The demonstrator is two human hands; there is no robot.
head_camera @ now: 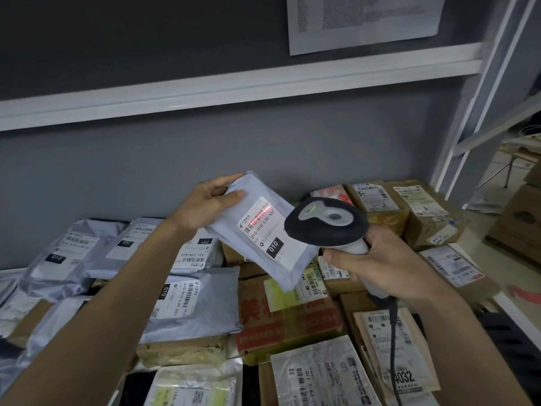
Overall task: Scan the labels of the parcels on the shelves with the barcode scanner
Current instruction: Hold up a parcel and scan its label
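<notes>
Nearest me, my right hand (pixel 389 265) grips the handle of the barcode scanner (pixel 326 222), its dark head aimed left. My left hand (pixel 205 205) grasps a grey parcel (pixel 260 230) by its upper corner, tilted above the shelf. A red scan line (pixel 260 215) crosses the barcode on its white label (pixel 262 228). Below and beyond, more bagged and boxed parcels (pixel 187 306) crowd the shelf against a grey wall (pixel 146 165).

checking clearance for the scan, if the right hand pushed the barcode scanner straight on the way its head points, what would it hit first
Most likely the label of the grey mailer bag held up by the left hand. The right hand aims the barcode scanner at it, and its red line falls on the barcode. The gap between them is hard to judge.
</notes>
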